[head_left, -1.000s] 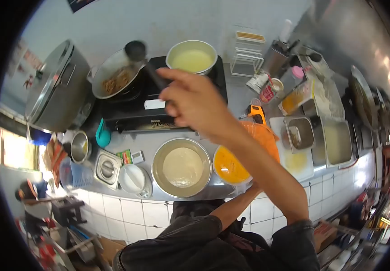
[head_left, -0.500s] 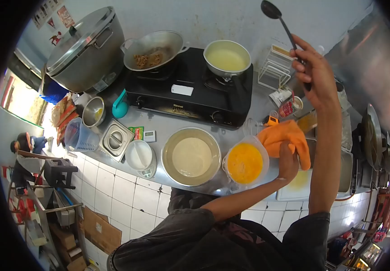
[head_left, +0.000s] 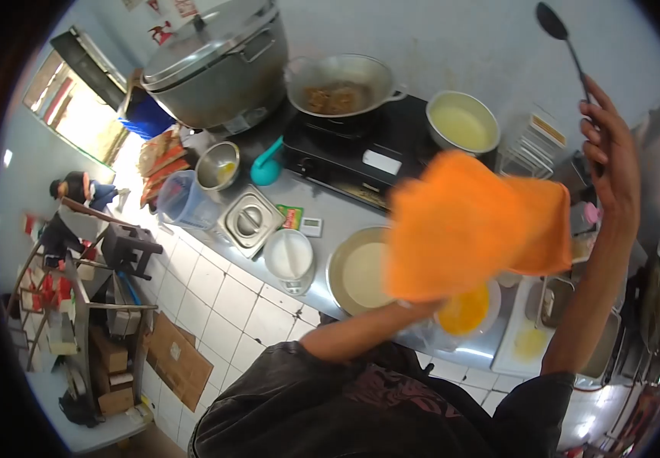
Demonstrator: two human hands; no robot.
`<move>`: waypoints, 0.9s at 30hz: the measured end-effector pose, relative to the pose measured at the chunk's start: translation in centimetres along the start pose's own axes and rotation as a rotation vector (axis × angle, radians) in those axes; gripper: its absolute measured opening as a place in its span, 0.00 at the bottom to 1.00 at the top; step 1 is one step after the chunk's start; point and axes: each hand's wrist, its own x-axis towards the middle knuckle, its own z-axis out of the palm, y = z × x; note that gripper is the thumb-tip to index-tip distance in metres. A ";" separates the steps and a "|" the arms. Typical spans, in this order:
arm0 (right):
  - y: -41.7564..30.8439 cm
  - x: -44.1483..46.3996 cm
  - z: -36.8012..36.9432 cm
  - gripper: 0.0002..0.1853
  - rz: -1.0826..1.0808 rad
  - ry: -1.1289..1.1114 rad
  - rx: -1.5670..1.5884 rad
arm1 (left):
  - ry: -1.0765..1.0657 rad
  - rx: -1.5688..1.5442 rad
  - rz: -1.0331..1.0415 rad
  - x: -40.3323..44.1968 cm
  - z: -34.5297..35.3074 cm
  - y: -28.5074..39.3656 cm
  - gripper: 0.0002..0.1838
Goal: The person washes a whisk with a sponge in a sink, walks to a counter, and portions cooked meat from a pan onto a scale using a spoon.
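An orange cloth (head_left: pixel 460 229), blurred by motion, hangs over the worktop in front of the stove. My left hand (head_left: pixel 420 304) is at its lower edge, mostly hidden by it, with the fingers out of sight. High on the right, my right hand (head_left: pixel 611 149) grips a black ladle (head_left: pixel 553 21), its bowl pointing up. Below the cloth is a bowl of orange-yellow liquid (head_left: pixel 464 309), partly covered. The cloth also hides part of a large metal bowl of pale batter (head_left: pixel 364 275).
A black gas stove (head_left: pixel 330 164) carries a wok (head_left: pixel 338 88) with brown food and a pot of yellowish liquid (head_left: pixel 464 126). A big lidded pot (head_left: pixel 223 76) stands behind left. A white scale (head_left: pixel 289 259) and steel container (head_left: pixel 250 221) line the front edge.
The orange cloth has been lifted off the worktop and moved left, over the bowls. My right hand still holds the ladle raised. The view has turned toward the left.
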 end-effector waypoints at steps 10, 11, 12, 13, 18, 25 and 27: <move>19.3 13.0 18.6 0.22 0.114 -0.336 -0.782 | 0.040 0.082 0.357 19.7 -20.5 20.8 0.23; 21.5 14.1 20.3 0.21 0.032 -0.322 -0.850 | 0.038 -0.044 0.299 21.8 -22.4 21.9 0.23; 23.4 15.1 22.2 0.20 -0.046 -0.313 -0.924 | 0.040 -0.085 0.229 23.9 -26.1 21.6 0.22; 25.1 16.3 24.1 0.20 -0.049 -0.331 -0.937 | 0.045 -0.129 0.161 25.6 -27.9 21.6 0.22; 30.2 19.0 31.1 0.18 -0.069 -0.437 -0.987 | 0.230 -0.202 -0.031 33.4 -35.8 18.0 0.18; 28.0 17.8 28.9 0.10 -0.122 -0.478 -1.285 | 0.278 -0.145 -0.375 41.2 -31.9 14.3 0.12; 26.4 18.5 28.3 0.09 -0.176 -0.408 -1.276 | 0.294 0.075 -0.419 43.3 -33.6 13.4 0.10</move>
